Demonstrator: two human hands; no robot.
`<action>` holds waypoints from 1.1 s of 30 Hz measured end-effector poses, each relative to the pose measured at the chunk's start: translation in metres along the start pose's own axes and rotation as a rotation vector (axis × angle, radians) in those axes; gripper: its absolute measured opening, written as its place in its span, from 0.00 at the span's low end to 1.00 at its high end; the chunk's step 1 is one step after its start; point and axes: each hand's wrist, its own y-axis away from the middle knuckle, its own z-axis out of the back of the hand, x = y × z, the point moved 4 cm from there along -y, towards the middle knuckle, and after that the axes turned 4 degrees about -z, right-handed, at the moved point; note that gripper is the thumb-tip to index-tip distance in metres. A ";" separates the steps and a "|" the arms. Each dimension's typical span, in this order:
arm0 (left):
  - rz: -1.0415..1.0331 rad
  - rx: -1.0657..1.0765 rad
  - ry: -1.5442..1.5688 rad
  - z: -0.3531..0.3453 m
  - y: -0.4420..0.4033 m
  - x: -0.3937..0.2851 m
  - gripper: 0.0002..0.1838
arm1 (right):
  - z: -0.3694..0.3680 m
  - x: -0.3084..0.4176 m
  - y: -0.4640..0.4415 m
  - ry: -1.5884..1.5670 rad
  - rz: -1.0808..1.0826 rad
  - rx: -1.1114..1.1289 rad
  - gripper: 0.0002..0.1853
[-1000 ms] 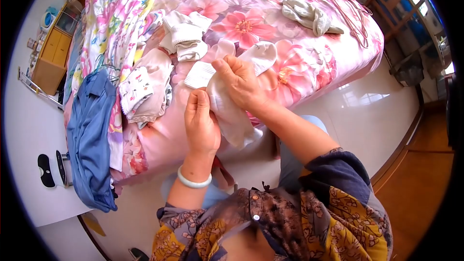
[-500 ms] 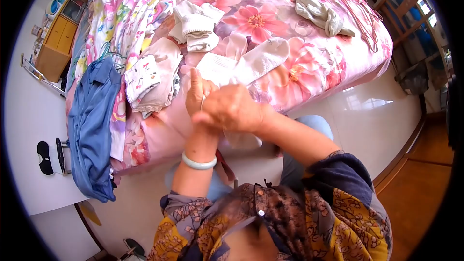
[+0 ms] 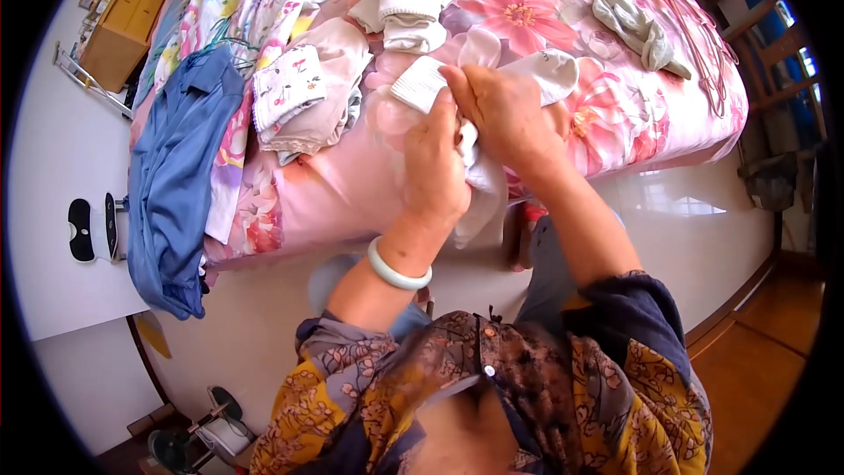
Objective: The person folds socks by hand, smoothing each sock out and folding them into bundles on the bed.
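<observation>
Both my hands are together above the near edge of the bed, closed on a white sock (image 3: 479, 198). My left hand (image 3: 435, 163) wraps it from the left, thumb up, a pale bangle on that wrist. My right hand (image 3: 510, 114) grips from the right, its fingertips close to the left thumb. Part of the sock shows between the hands and hangs below them; the rest is hidden by my fingers. Behind the hands, another white sock (image 3: 556, 76) lies on the bed, its middle covered by my right hand. A ribbed white cuff (image 3: 417, 84) shows just beyond my left thumb.
Folded white clothes (image 3: 406, 2) and a pale folded pile (image 3: 330, 79) lie on the floral bedspread (image 3: 352, 193). Grey-green socks (image 3: 642, 31) and a reddish cord (image 3: 694, 26) lie to the right. A blue shirt (image 3: 180, 176) hangs over the left edge.
My right hand has moved from across my left hand to its right side, and both now grip the white sock. The view has shifted, so the bed appears further right and higher.
</observation>
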 end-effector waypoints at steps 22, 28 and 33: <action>-0.029 0.107 0.052 0.021 -0.028 0.006 0.19 | 0.003 0.044 0.039 -0.153 0.431 0.018 0.16; 0.033 0.031 0.197 0.010 -0.012 0.010 0.13 | 0.001 0.021 0.010 0.009 0.235 -0.044 0.18; 0.073 0.031 0.138 0.008 -0.013 0.008 0.18 | -0.014 -0.007 0.011 -0.428 -0.272 0.083 0.20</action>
